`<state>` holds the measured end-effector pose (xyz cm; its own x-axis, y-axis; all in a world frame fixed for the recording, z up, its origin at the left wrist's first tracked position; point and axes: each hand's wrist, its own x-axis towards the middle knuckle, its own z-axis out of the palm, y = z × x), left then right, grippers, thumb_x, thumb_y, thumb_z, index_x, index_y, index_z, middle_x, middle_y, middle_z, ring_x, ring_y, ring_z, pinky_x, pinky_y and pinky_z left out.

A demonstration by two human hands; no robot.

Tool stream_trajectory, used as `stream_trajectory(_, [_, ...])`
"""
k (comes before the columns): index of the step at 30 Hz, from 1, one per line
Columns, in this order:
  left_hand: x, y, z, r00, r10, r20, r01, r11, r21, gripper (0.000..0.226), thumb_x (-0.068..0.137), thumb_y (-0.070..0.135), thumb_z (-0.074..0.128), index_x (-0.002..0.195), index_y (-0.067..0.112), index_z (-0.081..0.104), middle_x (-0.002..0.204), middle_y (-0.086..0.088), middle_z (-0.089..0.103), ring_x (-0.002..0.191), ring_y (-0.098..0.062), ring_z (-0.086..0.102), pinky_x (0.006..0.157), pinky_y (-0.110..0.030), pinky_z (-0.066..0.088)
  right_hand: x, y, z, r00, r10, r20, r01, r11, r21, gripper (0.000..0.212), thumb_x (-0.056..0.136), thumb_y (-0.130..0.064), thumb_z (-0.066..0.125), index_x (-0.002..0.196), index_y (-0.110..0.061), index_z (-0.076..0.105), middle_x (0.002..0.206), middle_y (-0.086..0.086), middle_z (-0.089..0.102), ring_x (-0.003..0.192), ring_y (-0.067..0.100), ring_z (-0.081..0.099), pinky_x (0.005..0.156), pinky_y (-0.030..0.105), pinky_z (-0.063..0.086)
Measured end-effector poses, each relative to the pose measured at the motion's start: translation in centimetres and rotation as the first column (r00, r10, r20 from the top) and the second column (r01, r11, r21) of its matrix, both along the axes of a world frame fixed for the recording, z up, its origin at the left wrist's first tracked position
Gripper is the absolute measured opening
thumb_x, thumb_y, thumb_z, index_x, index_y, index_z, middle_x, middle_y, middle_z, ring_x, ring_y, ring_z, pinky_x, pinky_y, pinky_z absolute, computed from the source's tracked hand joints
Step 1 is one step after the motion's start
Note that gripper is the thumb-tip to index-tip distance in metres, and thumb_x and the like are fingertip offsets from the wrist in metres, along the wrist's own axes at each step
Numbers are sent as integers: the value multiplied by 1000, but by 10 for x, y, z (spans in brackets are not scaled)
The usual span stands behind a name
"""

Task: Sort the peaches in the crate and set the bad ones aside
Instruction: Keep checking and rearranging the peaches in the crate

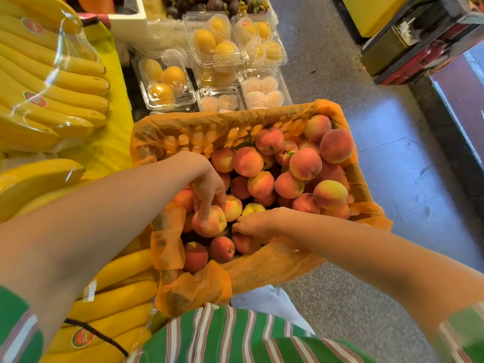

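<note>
A crate (361, 179) lined with orange paper holds several red and yellow peaches, piled high at the far right (305, 163). My left hand (208, 187) reaches down into the near left part, fingers closed around a pink and yellow peach (209, 222). My right hand (252, 224) is low at the near side, fingers curled over a red peach (242, 243) that it partly hides. Two darker red peaches (207, 254) lie just below the hands.
Bagged banana bunches (52, 82) lie on a yellow stand to the left, and more bananas (117, 292) sit near my body. Clear boxes of yellow fruit (212, 40) stand beyond the crate. Grey floor (392, 153) runs along the right.
</note>
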<state>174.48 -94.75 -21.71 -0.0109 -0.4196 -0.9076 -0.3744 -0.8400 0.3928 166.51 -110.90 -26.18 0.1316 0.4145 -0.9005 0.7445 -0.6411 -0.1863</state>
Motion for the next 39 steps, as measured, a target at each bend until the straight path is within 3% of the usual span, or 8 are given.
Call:
stream_trajectory(7, [4, 5, 7, 998, 43, -40, -45, 998, -47, 76, 70, 26, 84, 137, 32, 48, 142, 1, 46, 123, -22, 53, 100, -36, 46, 4, -10, 17, 942, -324, -83, 334, 921, 198, 50, 85, -36, 69, 129, -23, 49, 105, 2, 60, 88, 18, 57, 75, 36, 49])
stream_trajectory(10, [11, 12, 16, 966, 211, -149, -228, 968, -106, 68, 76, 11, 80, 135, 23, 49, 121, 4, 54, 98, -15, 65, 92, -34, 53, 18, -13, 38, 903, -388, -186, 418, 892, 170, 68, 80, -32, 77, 136, -20, 41, 120, 1, 54, 103, 19, 53, 81, 34, 45])
stream_trajectory(17, [19, 15, 28, 816, 456, -355, -550, 801, -234, 57, 82, -4, 67, 131, 20, 50, 133, -6, 44, 96, -21, 61, 83, -36, 55, 29, -55, 112, 652, -704, -282, 756, 632, 169, 61, 80, -31, 78, 131, -22, 47, 127, -4, 52, 116, 13, 52, 92, 26, 48])
stream_trajectory(21, [18, 9, 25, 645, 558, -522, -749, 598, -286, 68, 83, -1, 63, 143, 21, 39, 135, -9, 46, 96, -17, 62, 79, -32, 52, 17, -81, 136, 359, -832, -423, 929, 278, 243, 53, 81, -34, 68, 128, -17, 50, 116, -1, 56, 97, 0, 58, 76, 18, 50])
stream_trajectory(24, [13, 2, 24, 458, 561, -690, -871, 438, -223, 69, 80, -2, 55, 144, 18, 38, 124, -10, 56, 91, -16, 67, 69, -26, 54, 8, -94, 137, -11, -771, -636, 997, -61, 57, 55, 73, -55, 72, 117, -23, 63, 104, 3, 66, 93, 14, 63, 83, 32, 47])
stream_trajectory(28, [2, -8, 22, 381, 444, -811, -907, 351, -233, 72, 69, 15, 69, 138, 15, 46, 129, -10, 60, 110, -22, 64, 81, -31, 55, 5, -97, 132, -262, -611, -747, 944, -324, -66, 56, 70, -60, 68, 107, -18, 72, 99, 11, 70, 91, 23, 65, 80, 32, 50])
stream_trajectory(33, [-1, -17, 17, 371, 408, -834, -917, 306, -258, 91, 61, 39, 84, 141, 21, 44, 130, -5, 61, 115, -25, 60, 98, -38, 50, 1, -93, 132, -388, -508, -769, 840, -538, -69, 48, 88, -43, 38, 100, -12, 73, 91, 14, 68, 76, 25, 63, 73, 35, 41])
stream_trajectory(39, [-2, -18, 17, 307, 383, -871, -948, 209, -242, 89, 63, 37, 85, 140, 15, 45, 131, -11, 59, 115, -24, 59, 96, -37, 52, -2, -108, 132, -398, -433, -809, 797, -600, -70, 71, 65, -47, 81, 119, -4, 63, 102, 19, 55, 86, 26, 60, 75, 35, 49])
